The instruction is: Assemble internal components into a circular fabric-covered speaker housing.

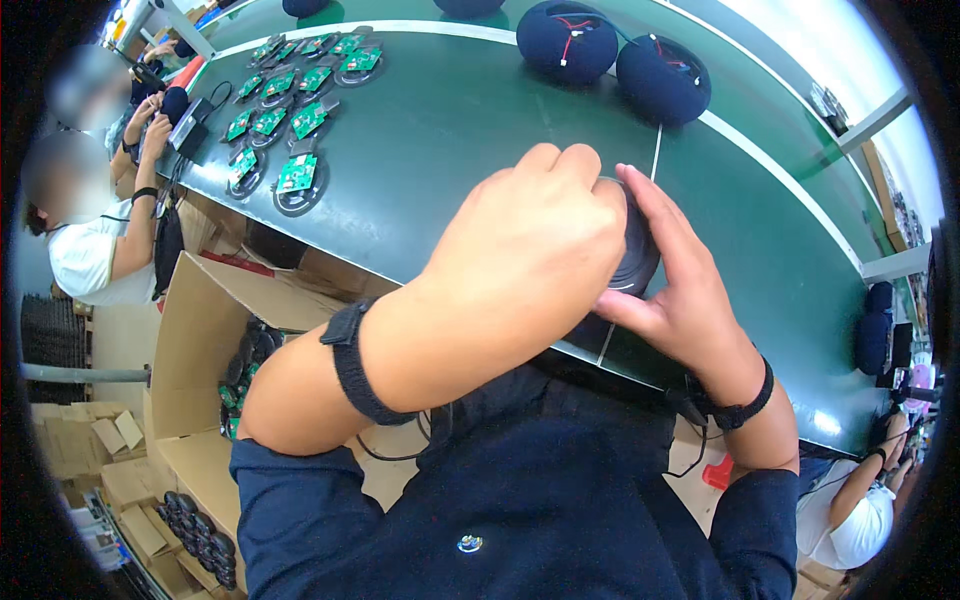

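Observation:
Over the green work table, both of my hands meet at a dark round part (638, 250), mostly hidden behind my fingers. My right hand (682, 275) clasps its right side, thumb below and fingers above. Curled into a fist, my left hand (545, 225) lies against the part's left side. Its fingertips are turned away from view, so whatever they grip cannot be made out. Beyond my hands sit two dark blue, round, fabric-covered housings, one (566, 45) with red wires in its opening, the other (664, 82) with a white connector showing.
Green circuit boards (297, 174) on black round bases stand in rows at the table's left. Below that edge, an open cardboard box (200, 330) holds more of them. Co-workers sit at far left (105, 245) and lower right (850, 515). A metal post (875, 120) rises at right.

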`<act>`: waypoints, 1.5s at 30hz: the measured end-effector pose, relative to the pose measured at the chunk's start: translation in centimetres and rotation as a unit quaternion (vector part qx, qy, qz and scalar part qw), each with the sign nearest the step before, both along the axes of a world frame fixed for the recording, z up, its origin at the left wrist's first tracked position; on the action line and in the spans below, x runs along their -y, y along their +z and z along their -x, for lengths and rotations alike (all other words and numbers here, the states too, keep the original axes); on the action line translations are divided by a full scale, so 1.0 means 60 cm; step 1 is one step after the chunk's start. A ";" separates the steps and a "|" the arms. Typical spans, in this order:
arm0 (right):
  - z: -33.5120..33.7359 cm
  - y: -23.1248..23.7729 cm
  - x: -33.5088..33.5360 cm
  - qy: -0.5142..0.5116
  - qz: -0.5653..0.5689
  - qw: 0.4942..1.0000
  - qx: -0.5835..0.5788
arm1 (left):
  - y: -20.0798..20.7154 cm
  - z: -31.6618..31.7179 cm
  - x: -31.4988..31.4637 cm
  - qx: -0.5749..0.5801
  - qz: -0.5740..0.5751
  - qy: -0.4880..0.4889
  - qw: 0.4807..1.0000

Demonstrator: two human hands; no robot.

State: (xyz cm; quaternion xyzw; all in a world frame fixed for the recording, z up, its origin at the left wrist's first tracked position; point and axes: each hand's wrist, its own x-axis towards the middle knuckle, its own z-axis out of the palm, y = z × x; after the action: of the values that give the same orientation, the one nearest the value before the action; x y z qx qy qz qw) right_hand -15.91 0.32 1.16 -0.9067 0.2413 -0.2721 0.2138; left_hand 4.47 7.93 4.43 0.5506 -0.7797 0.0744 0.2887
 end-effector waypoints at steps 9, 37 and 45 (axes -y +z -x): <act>-0.007 0.001 -0.001 -0.010 0.064 0.998 0.016 | -0.021 0.035 0.030 0.021 0.014 0.104 0.994; 0.035 0.042 0.010 -0.021 0.034 0.997 -0.072 | -0.067 -0.109 0.076 -0.355 0.035 -0.070 0.932; 0.263 0.038 0.228 -0.300 0.013 0.952 -0.058 | -0.036 0.112 0.240 -0.342 -0.006 -0.149 0.928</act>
State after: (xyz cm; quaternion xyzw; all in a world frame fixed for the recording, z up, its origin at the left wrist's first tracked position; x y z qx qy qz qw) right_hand -31.71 -13.37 3.41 -0.8094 0.5108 -0.2735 0.0957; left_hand -2.26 -6.48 2.25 0.4215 -0.7075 -0.1665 0.5423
